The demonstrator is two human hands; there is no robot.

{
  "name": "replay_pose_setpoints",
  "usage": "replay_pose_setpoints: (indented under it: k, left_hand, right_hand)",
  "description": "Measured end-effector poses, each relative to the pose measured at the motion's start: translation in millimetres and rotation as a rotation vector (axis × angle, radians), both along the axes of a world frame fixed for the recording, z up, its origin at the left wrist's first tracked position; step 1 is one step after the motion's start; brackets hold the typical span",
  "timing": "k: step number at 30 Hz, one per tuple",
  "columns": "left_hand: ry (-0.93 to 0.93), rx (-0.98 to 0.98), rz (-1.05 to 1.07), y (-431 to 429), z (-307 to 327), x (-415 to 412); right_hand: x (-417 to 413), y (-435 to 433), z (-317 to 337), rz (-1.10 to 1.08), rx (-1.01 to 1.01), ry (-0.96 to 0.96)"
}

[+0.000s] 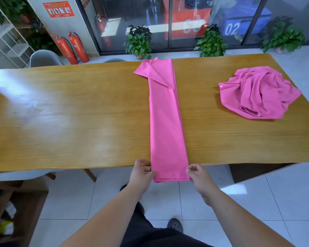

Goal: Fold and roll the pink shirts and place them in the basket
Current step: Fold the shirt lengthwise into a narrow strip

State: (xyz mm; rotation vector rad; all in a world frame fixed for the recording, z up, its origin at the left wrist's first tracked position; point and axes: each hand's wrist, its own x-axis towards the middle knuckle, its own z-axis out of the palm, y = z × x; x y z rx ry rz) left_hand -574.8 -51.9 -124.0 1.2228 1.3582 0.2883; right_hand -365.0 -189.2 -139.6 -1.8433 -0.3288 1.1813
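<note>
A pink shirt [165, 118], folded into a long narrow strip, lies across the wooden table [78, 113] from the far edge to the near edge. Its near end hangs a little over the front edge. My left hand [141, 172] pinches the strip's near left corner. My right hand [197, 175] pinches the near right corner. A second pink shirt [259, 92] lies crumpled in a heap on the right part of the table. No basket is in view.
A grey chair [43, 58] stands behind the table at the far left. Potted plants [139, 41] and two red fire extinguishers [73, 47] line the glass wall beyond. A low wooden shelf [11, 211] is at my lower left.
</note>
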Motion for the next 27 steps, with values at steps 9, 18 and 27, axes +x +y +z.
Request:
replay_pose_setpoints:
  k: [9, 18, 27]
  left_hand:
    - [-0.214, -0.172, 0.012, 9, -3, -14]
    - [-0.518, -0.254, -0.049, 43, 71, 12]
    - [-0.095, -0.018, -0.287, 24, 58, -16]
  right_hand:
    - [14, 0, 9, -0.06, 0.13, 0.241]
    - [26, 44, 84, 0.059, 0.187, 0.155]
    - [11, 10, 83, 0.228, 0.106, -0.021]
